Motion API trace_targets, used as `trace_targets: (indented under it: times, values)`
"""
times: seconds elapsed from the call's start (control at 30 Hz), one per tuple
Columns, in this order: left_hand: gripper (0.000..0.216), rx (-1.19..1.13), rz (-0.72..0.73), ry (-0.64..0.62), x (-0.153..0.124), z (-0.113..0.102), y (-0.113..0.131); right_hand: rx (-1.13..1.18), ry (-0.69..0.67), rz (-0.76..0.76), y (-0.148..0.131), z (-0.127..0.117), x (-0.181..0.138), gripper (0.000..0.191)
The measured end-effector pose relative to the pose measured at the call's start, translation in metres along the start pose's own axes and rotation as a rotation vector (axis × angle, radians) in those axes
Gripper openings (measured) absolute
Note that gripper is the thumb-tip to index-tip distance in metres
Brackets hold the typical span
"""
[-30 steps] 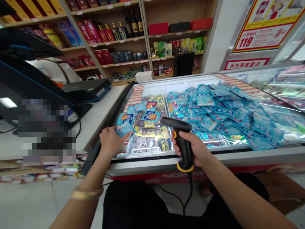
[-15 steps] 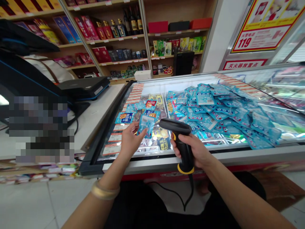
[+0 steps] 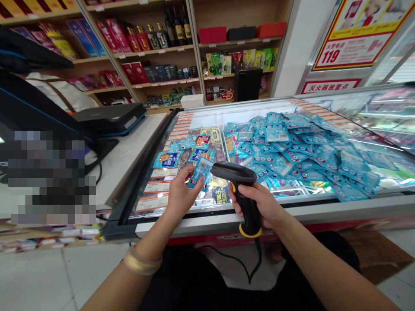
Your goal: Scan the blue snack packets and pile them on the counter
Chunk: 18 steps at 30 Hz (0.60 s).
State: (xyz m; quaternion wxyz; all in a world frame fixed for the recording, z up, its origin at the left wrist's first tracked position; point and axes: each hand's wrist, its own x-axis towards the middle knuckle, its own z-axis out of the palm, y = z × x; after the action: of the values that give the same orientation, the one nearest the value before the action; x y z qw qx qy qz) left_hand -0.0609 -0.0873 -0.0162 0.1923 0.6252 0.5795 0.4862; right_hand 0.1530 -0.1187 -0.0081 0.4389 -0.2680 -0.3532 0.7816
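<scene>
My left hand (image 3: 180, 193) pinches a small blue packet (image 3: 200, 171) and holds it upright just in front of the scanner's head. My right hand (image 3: 262, 206) is wrapped round the handle of a black barcode scanner (image 3: 241, 185) with yellow trim, its cable hanging down. Both hands hover over the near edge of a glass-topped chest freezer (image 3: 292, 209). A big heap of the same blue packets (image 3: 301, 149) lies on the glass to the right. A few more blue packets (image 3: 168, 160) lie on the glass to the left.
A white counter (image 3: 129, 151) to the left carries a dark till screen (image 3: 29, 112) and a flat black device (image 3: 110, 119). Shelves of boxes and bottles (image 3: 155, 43) fill the back wall. A red and yellow sign (image 3: 353, 39) hangs at upper right.
My left hand has carried the blue packet rightward from the freezer's left corner and raised it upright against the scanner's head. The scanner hand shifted slightly left.
</scene>
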Motion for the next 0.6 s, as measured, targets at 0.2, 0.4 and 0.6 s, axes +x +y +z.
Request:
trace_targets:
  times: [0.2, 0.4, 0.6]
  values:
    - [0.022, 0.003, 0.022, 0.015, 0.000, 0.002, -0.004, -0.026, -0.016, 0.011, 0.000, 0.000, 0.001, 0.032]
    - [0.024, 0.030, 0.003, -0.014, -0.001, -0.002, -0.002, 0.008, -0.012, 0.003, 0.003, 0.000, 0.003, 0.035]
    - [0.036, -0.053, -0.012, 0.016, 0.019, 0.000, 0.011, 0.115, 0.064, -0.087, -0.009, -0.009, -0.001, 0.037]
